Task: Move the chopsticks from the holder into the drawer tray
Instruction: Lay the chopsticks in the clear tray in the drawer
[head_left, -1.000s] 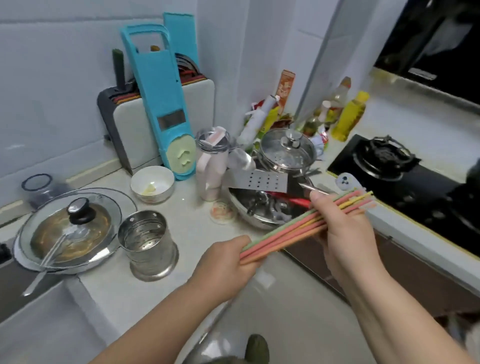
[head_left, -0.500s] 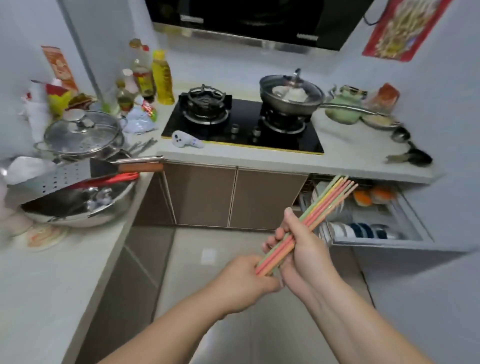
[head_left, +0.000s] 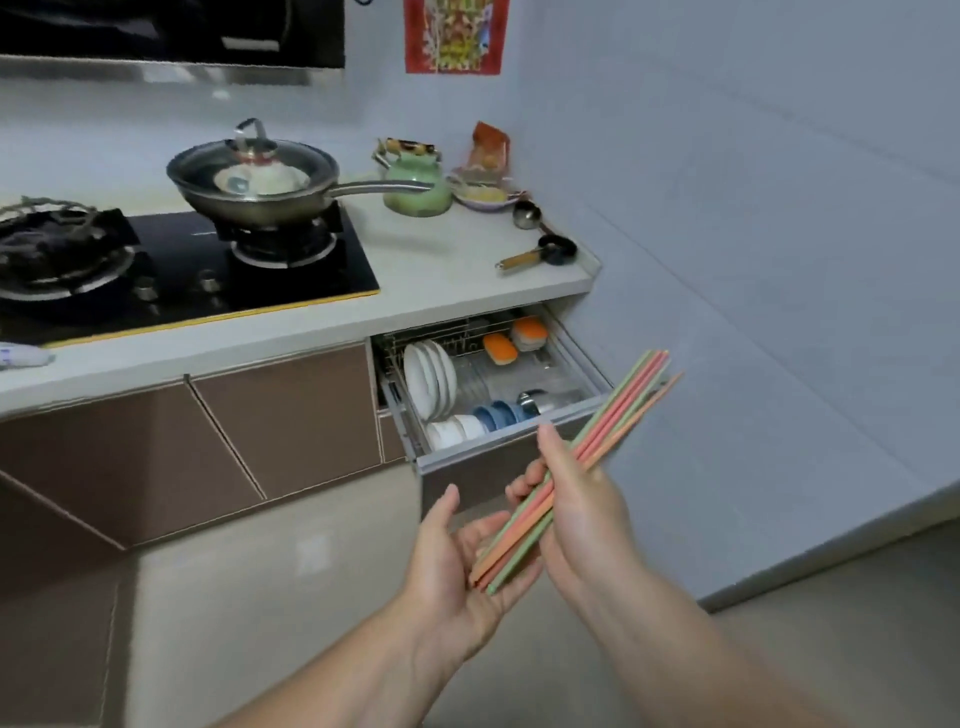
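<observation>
A bundle of several long chopsticks (head_left: 618, 421), pink, orange and green, slants up to the right in front of me. My right hand (head_left: 582, 514) grips the bundle at its middle between thumb and fingers. My left hand (head_left: 457, 561) lies palm up under the lower ends, fingers spread, with the tips resting on it. Just beyond the hands stands the pulled-out drawer tray (head_left: 519, 441), a wire rack under the counter holding white plates, bowls and two orange items. The chopsticks' upper ends hover over the drawer's right front corner. The holder is out of view.
A gas hob (head_left: 197, 270) with a lidded pan (head_left: 254, 182) sits on the counter left of the drawer. A green kettle (head_left: 415, 182), a plate and two ladles (head_left: 540, 252) stand above the drawer. Brown cabinet doors (head_left: 291, 415) run left; a plain wall closes the right side.
My view has swung right from the sink counter to the hob and open drawer. The chopsticks came along in both hands, and my left hand has loosened from a grip to an open palm.
</observation>
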